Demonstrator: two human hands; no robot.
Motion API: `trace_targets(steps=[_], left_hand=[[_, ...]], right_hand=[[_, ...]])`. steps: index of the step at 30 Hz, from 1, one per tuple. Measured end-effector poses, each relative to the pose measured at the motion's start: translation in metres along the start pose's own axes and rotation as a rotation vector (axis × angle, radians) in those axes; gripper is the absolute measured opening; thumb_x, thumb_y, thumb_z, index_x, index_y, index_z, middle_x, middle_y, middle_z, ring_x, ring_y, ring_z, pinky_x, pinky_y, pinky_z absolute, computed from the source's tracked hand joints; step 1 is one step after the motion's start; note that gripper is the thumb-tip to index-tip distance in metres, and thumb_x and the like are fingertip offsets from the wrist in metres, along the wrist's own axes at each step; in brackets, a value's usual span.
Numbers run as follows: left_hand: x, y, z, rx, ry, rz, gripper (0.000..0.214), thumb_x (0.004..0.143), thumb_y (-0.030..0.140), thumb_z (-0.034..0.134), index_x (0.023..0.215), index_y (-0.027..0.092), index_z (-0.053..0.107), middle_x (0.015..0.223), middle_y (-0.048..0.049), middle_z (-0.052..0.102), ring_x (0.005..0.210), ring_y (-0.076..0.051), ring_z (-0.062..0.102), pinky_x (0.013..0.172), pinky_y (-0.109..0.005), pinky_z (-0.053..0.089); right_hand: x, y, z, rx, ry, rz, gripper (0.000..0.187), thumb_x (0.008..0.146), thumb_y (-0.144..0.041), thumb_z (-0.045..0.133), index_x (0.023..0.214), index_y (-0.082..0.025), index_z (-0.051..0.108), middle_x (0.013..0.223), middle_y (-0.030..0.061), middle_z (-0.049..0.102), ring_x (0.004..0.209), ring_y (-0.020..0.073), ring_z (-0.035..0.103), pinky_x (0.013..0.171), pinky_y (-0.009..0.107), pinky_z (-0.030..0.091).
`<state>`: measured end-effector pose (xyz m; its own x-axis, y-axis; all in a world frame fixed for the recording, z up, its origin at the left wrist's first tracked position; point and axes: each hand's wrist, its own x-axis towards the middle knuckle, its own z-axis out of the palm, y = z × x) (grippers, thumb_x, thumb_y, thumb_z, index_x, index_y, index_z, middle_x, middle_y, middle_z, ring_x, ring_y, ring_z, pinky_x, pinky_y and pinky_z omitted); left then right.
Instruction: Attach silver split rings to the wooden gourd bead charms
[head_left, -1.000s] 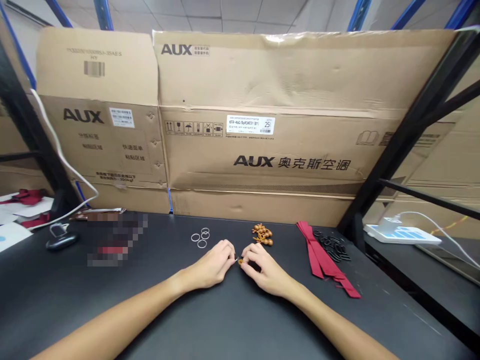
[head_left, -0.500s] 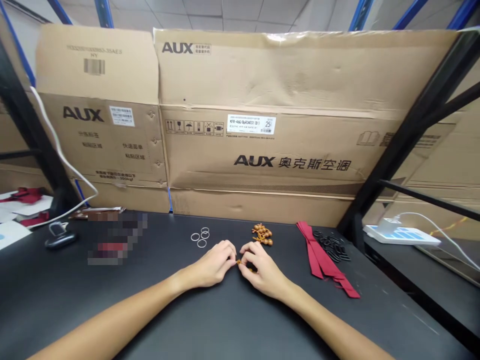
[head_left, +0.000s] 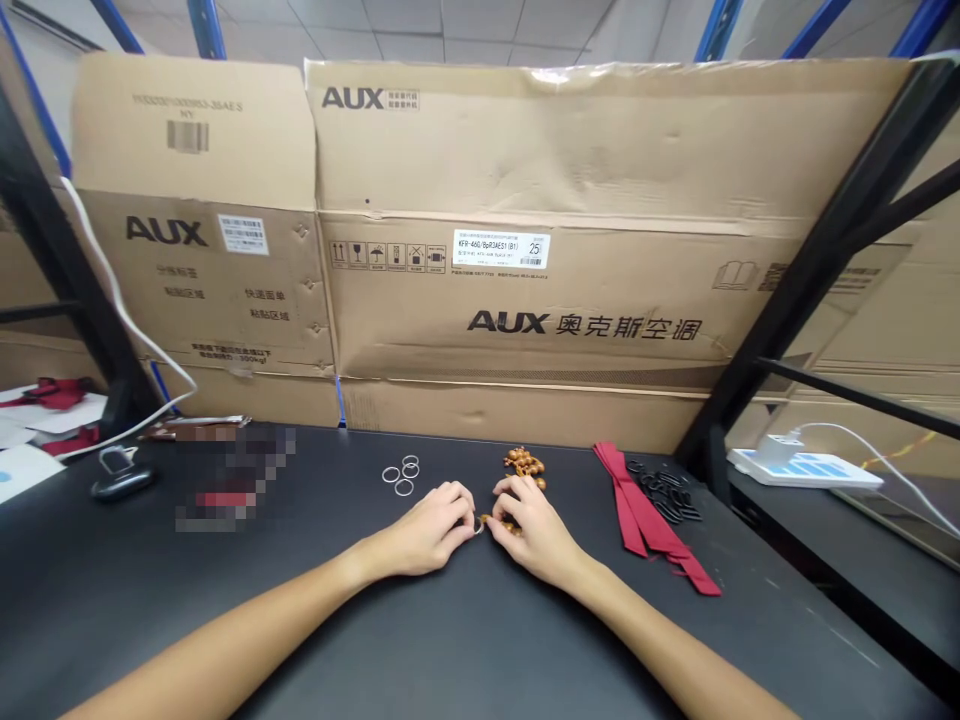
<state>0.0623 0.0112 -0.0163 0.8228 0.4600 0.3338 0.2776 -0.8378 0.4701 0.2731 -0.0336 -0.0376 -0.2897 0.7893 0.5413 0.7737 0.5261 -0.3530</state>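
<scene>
Low over the black tabletop, my left hand [head_left: 435, 528] pinches a silver metal ring [head_left: 479, 526] between thumb and fingertips. Facing it, my right hand [head_left: 532, 530] is closed on a brown gourd pendant [head_left: 513, 529] with a cord, partly hidden under the fingers. The cord end reaches toward the ring; whether it passes through the ring I cannot tell. Just behind my right hand lies a pile of brown gourd pendants [head_left: 523, 460]. Several loose silver rings [head_left: 403, 487] lie beyond my left hand.
Red fabric strips [head_left: 637, 500] and a heap of black loops [head_left: 664, 490] lie to the right. A black device [head_left: 122, 480] sits at far left near a white cable [head_left: 142, 335]. Cardboard [head_left: 510, 270] stands along the back. A power strip [head_left: 806, 468] is beyond the right frame post.
My right hand has shifted slightly right, away from my left, opening a small gap. The silver ring now shows at my left fingertips, and more of the brown pendant is visible.
</scene>
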Motion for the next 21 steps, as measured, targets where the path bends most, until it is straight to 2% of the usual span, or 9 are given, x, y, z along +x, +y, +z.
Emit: trace_targets(steps=[7,11,14,21], left_hand=[[-0.0024,-0.0011,0.0059,0.089,0.090,-0.061,0.017,0.084,0.032,0.064,0.080,0.018,0.056,0.106,-0.0067,0.052,0.097,-0.021,0.052,0.088,-0.037,0.045],[-0.0027,-0.0020,0.0070,0.124,0.134,-0.047,0.009,0.089,0.025,0.057,0.083,0.018,0.057,0.109,-0.0069,0.052,0.099,-0.021,0.052,0.090,-0.037,0.044],[-0.0025,-0.0024,0.0061,0.092,0.139,-0.025,0.012,0.091,0.022,0.052,0.083,0.018,0.060,0.109,-0.0071,0.053,0.101,-0.020,0.052,0.092,-0.037,0.045],[-0.0008,-0.0023,0.0040,0.012,0.138,-0.019,0.013,0.091,0.020,0.052,0.085,0.019,0.063,0.108,-0.0069,0.054,0.102,-0.019,0.054,0.094,-0.035,0.045]], right_hand=[[-0.0013,-0.0029,-0.0012,0.072,-0.033,-0.031,0.010,0.090,-0.020,0.052,0.082,-0.021,0.059,0.104,0.0089,0.056,0.098,0.0231,0.053,0.088,0.043,0.047],[-0.0027,-0.0058,-0.0019,0.119,-0.066,-0.050,0.009,0.091,-0.021,0.052,0.086,-0.023,0.059,0.108,0.0084,0.055,0.101,0.0227,0.052,0.090,0.041,0.047],[-0.0029,-0.0063,-0.0018,0.118,-0.064,-0.059,0.009,0.091,-0.020,0.052,0.086,-0.023,0.060,0.108,0.0079,0.056,0.101,0.0224,0.052,0.090,0.041,0.047],[0.0002,0.0022,0.0008,0.022,0.026,0.002,0.014,0.090,-0.020,0.051,0.079,-0.022,0.059,0.100,0.0090,0.056,0.096,0.0244,0.053,0.086,0.045,0.047]])
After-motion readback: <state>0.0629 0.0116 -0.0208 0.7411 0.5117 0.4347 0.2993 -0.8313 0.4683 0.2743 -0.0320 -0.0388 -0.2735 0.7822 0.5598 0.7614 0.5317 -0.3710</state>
